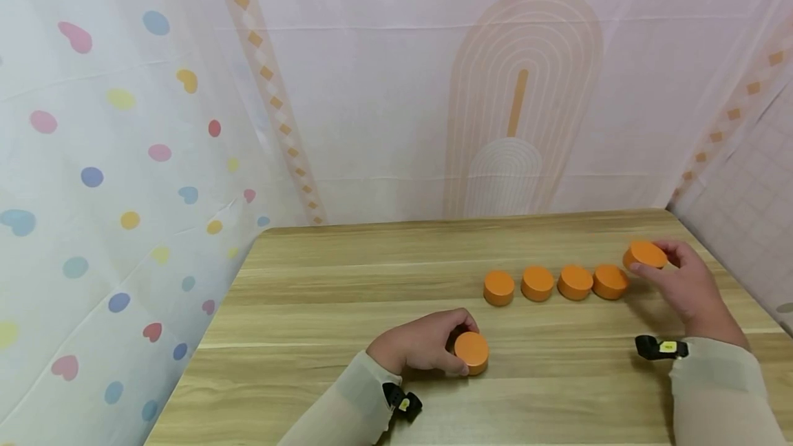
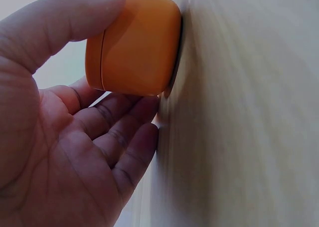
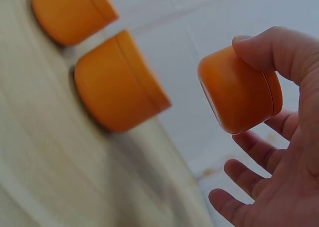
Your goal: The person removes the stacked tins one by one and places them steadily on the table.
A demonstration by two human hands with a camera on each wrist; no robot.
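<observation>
holding an orange puck (image 1: 645, 254) tilted just above the wooden table (image 1: 347, 281), the right hand (image 1: 684, 288) pinches it between thumb and fingers at the right end of a row of four orange pucks (image 1: 554, 283) already lined up side by side. the left hand (image 1: 421, 346) curls its thumb and fingers round another puck (image 1: 471, 352) resting on the table nearer the person, well apart from the row. judging by this, four are placed, a fifth is nearly in, and one is left.

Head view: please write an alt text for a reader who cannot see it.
Each hand holds an orange round block: the left hand on the wooden table, the right hand beside a row of four blocks.
</observation>
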